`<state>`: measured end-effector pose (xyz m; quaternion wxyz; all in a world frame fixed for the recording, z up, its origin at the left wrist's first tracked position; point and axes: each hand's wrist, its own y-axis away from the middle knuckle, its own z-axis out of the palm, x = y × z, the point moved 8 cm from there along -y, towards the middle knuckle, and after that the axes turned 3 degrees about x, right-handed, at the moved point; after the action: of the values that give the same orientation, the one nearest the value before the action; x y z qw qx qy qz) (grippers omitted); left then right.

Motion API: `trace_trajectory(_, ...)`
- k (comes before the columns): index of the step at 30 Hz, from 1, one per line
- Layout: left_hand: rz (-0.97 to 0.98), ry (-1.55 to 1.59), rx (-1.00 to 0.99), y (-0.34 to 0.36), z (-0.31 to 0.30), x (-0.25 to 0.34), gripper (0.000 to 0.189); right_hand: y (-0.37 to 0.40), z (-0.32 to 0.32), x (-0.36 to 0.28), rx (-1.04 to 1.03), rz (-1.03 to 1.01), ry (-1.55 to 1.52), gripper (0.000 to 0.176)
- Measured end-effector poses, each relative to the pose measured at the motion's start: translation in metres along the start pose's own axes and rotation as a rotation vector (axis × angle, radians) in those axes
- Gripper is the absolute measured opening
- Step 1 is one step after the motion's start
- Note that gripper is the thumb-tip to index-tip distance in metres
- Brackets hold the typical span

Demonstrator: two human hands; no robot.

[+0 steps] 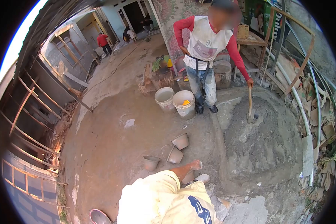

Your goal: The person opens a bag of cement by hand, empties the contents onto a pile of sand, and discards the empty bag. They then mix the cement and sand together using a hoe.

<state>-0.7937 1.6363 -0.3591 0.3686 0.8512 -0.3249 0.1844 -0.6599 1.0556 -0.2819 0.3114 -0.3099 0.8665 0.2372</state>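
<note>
My left arm, in a cream sleeve, reaches forward and right from the bottom of the head view. My left hand is just above a small grey bucket, partly hidden under the forearm. The fingers are too small to make out, and a pale patch shows at their tips. A light-coloured shoe is beside that bucket. Left of the hand are three more small buckets: one tilted, one leaning with its wire handle up and one farther left. My right hand is out of view.
A co-worker grips a long wooden handle whose lower end is in a wide grey mortar heap. Two large white pails stand by that person's feet. Pipes and debris line the right edge. Others are far back.
</note>
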Motion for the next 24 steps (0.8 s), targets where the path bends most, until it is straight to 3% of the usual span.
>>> trace_trajectory(2, -0.001, 0.083, -0.124, 0.019, -0.014, 0.006, 0.038, -0.003, 0.001, 0.003, 0.001, 0.002, -0.01, 0.037)
trace_trajectory(5, -0.092, -0.03, -0.036, 0.001, -0.005, -0.04, 0.035, -0.001, -0.002, 0.006, 0.011, 0.013, -0.022, 0.037)
trace_trajectory(8, -0.141, -0.098, -0.007, 0.034, -0.037, -0.025, 0.033, -0.001, -0.009, 0.016, 0.028, 0.035, -0.046, 0.037)
trace_trajectory(11, -0.08, -0.013, -0.049, 0.005, -0.001, -0.08, 0.034, 0.001, -0.023, 0.027, 0.075, 0.086, -0.059, 0.037)
trace_trajectory(17, 0.024, 0.045, -0.005, 0.02, 0.013, -0.093, 0.034, 0.002, -0.039, 0.038, 0.113, 0.112, -0.082, 0.037)
trace_trajectory(20, -0.086, 0.007, -0.042, 0.017, 0.025, -0.103, 0.034, 0.001, -0.047, 0.042, 0.13, 0.121, -0.084, 0.037)
trace_trajectory(23, -0.256, 0.108, 0.018, 0.084, -0.039, -0.019, 0.026, -0.002, -0.048, 0.039, 0.13, 0.103, -0.093, 0.037)
trace_trajectory(24, -0.268, 0.121, 0.037, 0.083, -0.042, -0.017, 0.026, -0.003, -0.048, 0.039, 0.123, 0.1, -0.095, 0.037)
